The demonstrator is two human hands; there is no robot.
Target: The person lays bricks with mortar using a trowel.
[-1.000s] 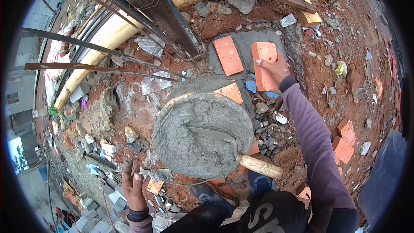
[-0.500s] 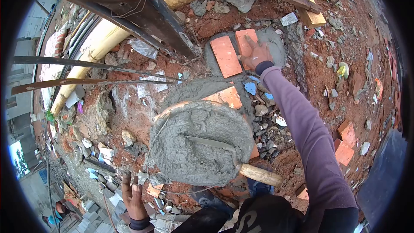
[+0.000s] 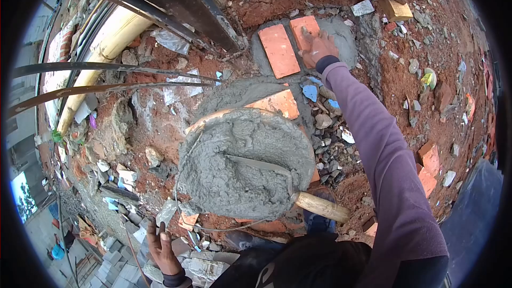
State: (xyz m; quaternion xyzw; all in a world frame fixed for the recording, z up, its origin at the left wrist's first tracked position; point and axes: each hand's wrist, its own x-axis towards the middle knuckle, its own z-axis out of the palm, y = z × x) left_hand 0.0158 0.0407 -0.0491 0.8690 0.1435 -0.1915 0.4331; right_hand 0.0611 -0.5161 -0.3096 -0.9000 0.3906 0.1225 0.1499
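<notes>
Now that the brick (image 3: 304, 23) is down, R hand (image 3: 319, 49) is on top, can't tell if it's gripping.
Was up in the hand 1 sec ago, now it's on mortar (image 3: 345, 36) just beside other brick (image 3: 279, 50), so that's a pair. Nearer in, pan (image 3: 205, 120) w/ trowel (image 3: 261, 164); L hand (image 3: 163, 248) empty, fingers loosely open.

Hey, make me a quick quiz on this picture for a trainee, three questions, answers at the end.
1. Multiple choice: what is the right hand resting on? A) a wooden beam; B) a red brick; C) a plastic sheet.

2. True or false: the trowel lies in the grey mortar, its handle reaching past the edge.

3. Fill in the blank: as seen in the picture, the brick under the hand lies to the ____ of the neighbouring brick.

Key: 1. B; 2. True; 3. right.
</notes>
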